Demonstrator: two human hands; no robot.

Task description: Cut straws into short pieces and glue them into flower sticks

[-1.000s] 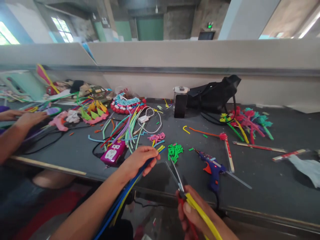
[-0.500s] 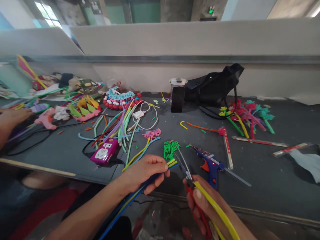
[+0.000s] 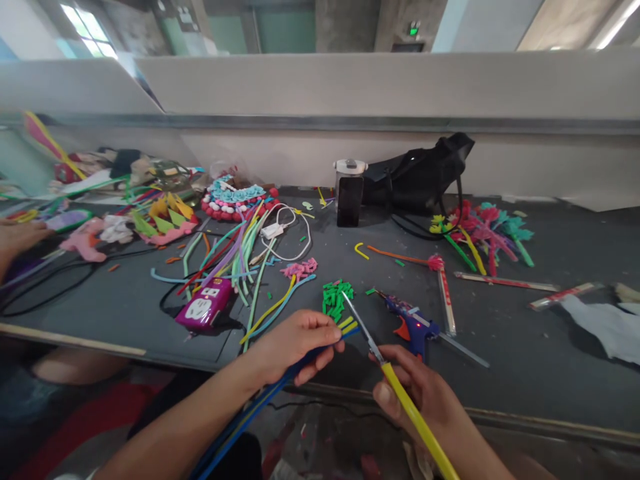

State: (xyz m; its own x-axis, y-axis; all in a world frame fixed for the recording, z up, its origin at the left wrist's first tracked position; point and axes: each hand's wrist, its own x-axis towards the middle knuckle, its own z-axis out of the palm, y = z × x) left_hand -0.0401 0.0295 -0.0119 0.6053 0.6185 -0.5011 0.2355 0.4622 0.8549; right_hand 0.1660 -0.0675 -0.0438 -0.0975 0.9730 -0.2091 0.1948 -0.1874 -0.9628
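Pinched in my left hand [image 3: 303,340] is a bundle of blue and yellow pipe cleaners [image 3: 349,325]; their short ends poke out past my fingertips and the long tails run back beneath my forearm. My right hand [image 3: 430,393] grips a pair of scissors [image 3: 364,328] with a long yellow handle. The blades appear together, pointing up and left, just right of the bundle's ends and apart from them. A heap of short green pieces [image 3: 334,299] lies on the table beyond the blade tips.
A blue glue gun [image 3: 417,327] with a lit red light lies right of the scissors. Left are a purple power socket [image 3: 205,307], loose pipe cleaners [image 3: 245,247] and pink pieces [image 3: 300,268]. Behind stand a phone [image 3: 349,201] and a black bag [image 3: 420,177]. Another person's hand [image 3: 23,237] is far left.
The scissor blades, spread apart before, now appear together, and the red handle part has gone out of sight. My left hand still holds the bundle. The view has shifted slightly.
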